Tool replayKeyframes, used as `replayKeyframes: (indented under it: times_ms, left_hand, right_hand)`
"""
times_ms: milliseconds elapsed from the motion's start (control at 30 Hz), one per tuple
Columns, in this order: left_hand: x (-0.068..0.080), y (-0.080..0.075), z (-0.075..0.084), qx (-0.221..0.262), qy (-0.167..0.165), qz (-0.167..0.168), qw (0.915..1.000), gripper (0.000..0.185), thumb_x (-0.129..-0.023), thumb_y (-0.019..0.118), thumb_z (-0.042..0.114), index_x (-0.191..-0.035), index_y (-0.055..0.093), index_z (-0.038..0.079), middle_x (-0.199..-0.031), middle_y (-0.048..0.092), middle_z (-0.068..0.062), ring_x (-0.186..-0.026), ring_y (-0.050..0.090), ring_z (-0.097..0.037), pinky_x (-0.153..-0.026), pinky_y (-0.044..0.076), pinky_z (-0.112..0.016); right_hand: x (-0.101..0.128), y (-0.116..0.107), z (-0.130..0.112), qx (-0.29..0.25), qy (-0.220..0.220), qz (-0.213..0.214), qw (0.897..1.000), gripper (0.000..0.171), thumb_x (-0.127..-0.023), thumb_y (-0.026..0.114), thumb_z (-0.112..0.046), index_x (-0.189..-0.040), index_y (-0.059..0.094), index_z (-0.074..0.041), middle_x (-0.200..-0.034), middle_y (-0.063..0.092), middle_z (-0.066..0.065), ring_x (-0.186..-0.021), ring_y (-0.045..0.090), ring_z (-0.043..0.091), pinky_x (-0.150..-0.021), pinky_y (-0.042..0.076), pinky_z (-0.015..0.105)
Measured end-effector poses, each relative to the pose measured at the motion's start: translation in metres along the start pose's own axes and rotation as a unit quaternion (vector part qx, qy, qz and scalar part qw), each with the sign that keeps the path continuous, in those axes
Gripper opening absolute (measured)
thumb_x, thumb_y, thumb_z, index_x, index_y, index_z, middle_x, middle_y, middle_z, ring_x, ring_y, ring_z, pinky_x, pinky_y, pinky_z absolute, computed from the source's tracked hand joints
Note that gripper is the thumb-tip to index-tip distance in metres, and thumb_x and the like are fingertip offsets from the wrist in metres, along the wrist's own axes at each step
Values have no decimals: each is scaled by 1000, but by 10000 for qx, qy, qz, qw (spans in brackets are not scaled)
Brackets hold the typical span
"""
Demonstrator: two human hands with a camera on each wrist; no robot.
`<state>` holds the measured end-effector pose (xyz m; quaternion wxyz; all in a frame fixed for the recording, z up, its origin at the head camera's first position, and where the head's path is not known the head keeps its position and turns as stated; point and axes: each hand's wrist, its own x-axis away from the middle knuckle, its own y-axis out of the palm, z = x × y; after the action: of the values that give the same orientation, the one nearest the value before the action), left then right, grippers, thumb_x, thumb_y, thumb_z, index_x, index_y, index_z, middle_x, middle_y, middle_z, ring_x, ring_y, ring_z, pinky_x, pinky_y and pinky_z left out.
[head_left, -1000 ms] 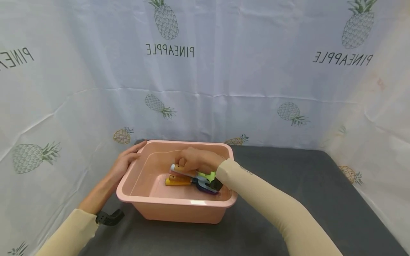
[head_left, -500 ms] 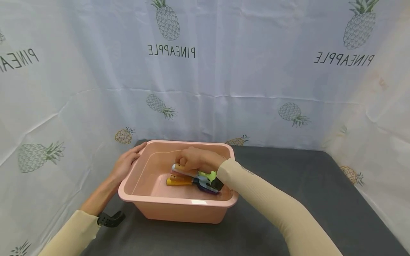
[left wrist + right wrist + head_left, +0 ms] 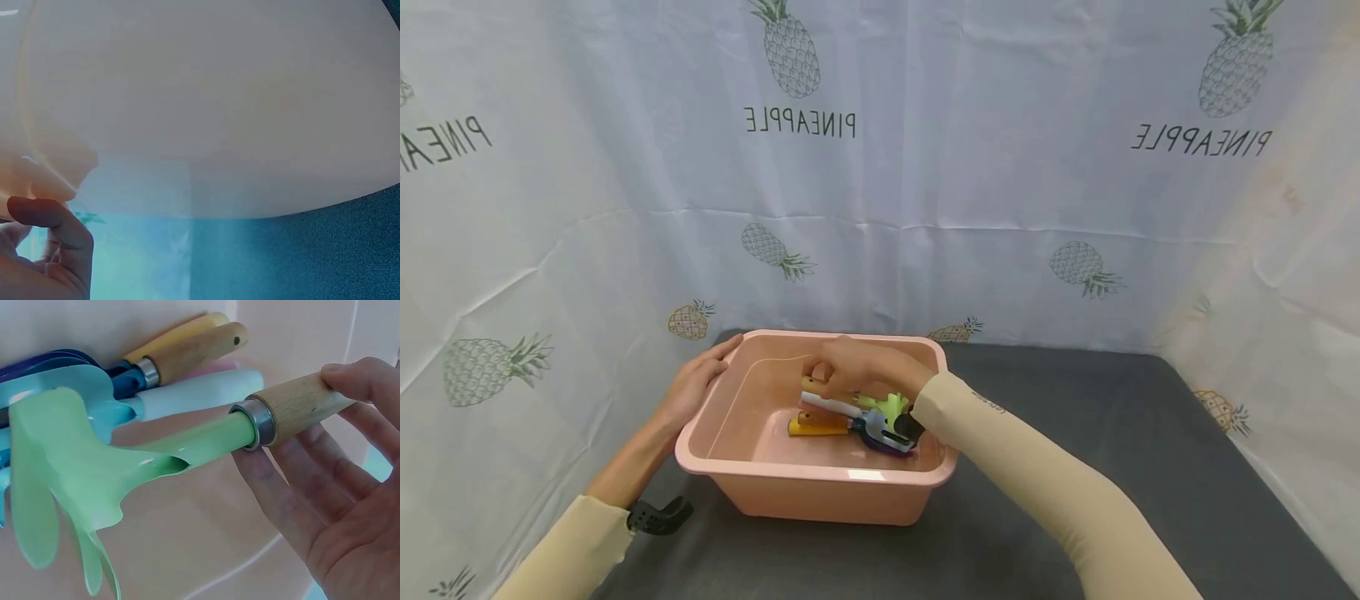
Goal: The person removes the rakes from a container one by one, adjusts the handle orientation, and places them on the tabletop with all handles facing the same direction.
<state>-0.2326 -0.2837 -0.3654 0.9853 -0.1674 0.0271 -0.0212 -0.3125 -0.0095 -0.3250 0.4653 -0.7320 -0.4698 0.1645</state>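
Observation:
My right hand (image 3: pixel 844 363) is inside the pink plastic basin (image 3: pixel 812 472), its thumb and fingers pinching the wooden handle of a light green garden hand fork (image 3: pixel 69 450). The fork's handle is raised above the other tools, and its broad prongs hang down at the left of the right wrist view. Beneath it lie a light blue tool with a pale handle (image 3: pixel 200 394), a wooden-handled tool (image 3: pixel 200 352) and a yellow handle (image 3: pixel 811 427). My left hand (image 3: pixel 691 390) grips the basin's left rim near the far corner; the left wrist view shows a bent finger against the wall.
The basin stands on a dark grey tabletop (image 3: pixel 1075 433) that extends to the right. A white cloth (image 3: pixel 910 175) with pineapple prints hangs close behind it and along both sides. A black strap (image 3: pixel 658 516) is on the left wrist.
My right hand has risen slightly and shifted left, lifting the green hand fork off the pale-handled tool. More of its green head shows. My left hand stays at the rim.

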Motion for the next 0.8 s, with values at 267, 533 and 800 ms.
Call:
replayKeyframes:
  times_ms: [267, 533, 800]
  left_hand:
    - [-2, 1, -1, 9, -26, 37, 10000, 54, -109, 36, 20, -163, 32, 17, -171, 25, -7, -157, 26, -30, -92, 40, -3]
    - [-2, 2, 1, 16, 5, 7, 10000, 55, -109, 35, 20, -163, 32, 14, -171, 25, -10, -156, 25, -33, -92, 41, -2]
    - [-1, 2, 0, 61, 7, 74, 10000, 54, -109, 37, 20, -162, 34, 13, -170, 28, -11, -152, 34, -22, -92, 43, -4]
  right_hand:
    - [7, -10, -15, 597, 77, 235, 9979, 26, -98, 67, -22, -123, 72, -23, -110, 74, -3, -91, 67, 12, -74, 57, 24]
    - [19, -26, -25, 976, -111, 411, 9943, 30, -95, 68, -17, -126, 71, -19, -98, 77, 2, -77, 65, 13, -65, 52, 22]
    - [35, -47, -36, 1270, -62, 567, 9903, 38, -94, 67, -14, -132, 70, -20, -106, 77, 3, -90, 68, 16, -71, 54, 23]
